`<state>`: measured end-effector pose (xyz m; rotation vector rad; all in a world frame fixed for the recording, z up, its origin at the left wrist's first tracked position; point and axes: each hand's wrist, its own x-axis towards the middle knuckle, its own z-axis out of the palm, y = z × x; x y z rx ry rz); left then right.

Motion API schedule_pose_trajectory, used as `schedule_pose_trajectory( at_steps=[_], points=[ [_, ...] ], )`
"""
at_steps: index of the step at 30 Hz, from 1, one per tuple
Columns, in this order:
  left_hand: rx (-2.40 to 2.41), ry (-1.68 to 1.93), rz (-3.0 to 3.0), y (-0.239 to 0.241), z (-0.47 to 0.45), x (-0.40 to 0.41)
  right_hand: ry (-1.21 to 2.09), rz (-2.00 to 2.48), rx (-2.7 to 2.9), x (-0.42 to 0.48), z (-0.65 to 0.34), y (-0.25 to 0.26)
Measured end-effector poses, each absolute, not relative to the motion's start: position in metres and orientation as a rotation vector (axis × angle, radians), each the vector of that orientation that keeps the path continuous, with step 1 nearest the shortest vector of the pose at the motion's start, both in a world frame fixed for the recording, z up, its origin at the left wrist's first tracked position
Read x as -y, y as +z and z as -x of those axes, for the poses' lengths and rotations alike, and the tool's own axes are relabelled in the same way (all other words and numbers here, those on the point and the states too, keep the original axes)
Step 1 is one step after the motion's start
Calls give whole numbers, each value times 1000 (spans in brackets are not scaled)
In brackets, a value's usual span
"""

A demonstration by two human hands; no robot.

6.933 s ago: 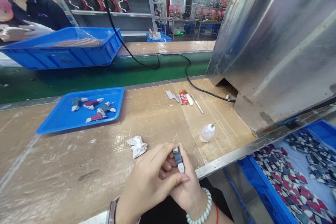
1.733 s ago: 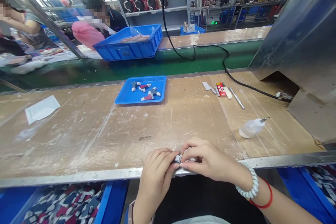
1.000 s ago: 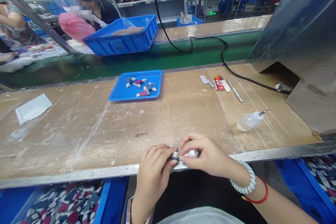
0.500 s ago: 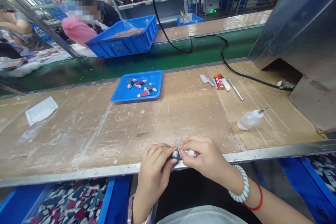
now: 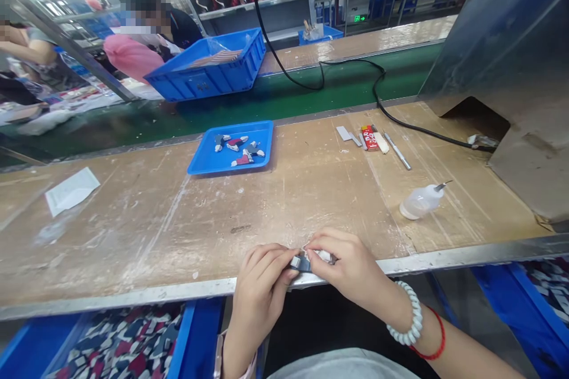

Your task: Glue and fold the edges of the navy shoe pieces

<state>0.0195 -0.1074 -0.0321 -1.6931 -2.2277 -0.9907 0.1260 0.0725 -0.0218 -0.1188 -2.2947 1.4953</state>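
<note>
While pinched by both hands [image 5: 267,278], small grey-blue moulded part [image 5: 303,263], white cloth [image 5: 323,256].

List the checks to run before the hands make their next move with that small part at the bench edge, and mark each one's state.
1. Small grey part pinched by both hands: ok.
2. Left hand fingers on the part's left end: ok.
3. Right hand holding white cloth at the part: ok.
4. Part's surface clean: cannot tell, mostly hidden.
5. Squeeze bottle upright: not ok, lying on its side.
6. Blue tray has free space: ok.
</note>
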Motion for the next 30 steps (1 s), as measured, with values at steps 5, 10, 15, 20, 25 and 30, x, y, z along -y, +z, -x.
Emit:
schedule_pose_trajectory(
  at_steps=[5,10,15,20,25,30],
  points=[
    [2211,-958,1707,-28,-20,105,1584,161,2266,-75,-129,-19],
    [2224,-929,1712,-26,-21,105,1536,96,2333,-74,-130,-17],
    [2234,-925,1703,-25,-22,103,1548,106,2304,-74,-130,-20],
    [2244,-939,1703,-25,-22,103,1463,256,2194,-75,-129,-26],
    [2269,-951,1664,-27,-24,104,1328,224,2106,-74,-136,-25],
    [2271,-990,1635,-28,-24,103,984,146,2284,-59,-149,-29]
  ],
)
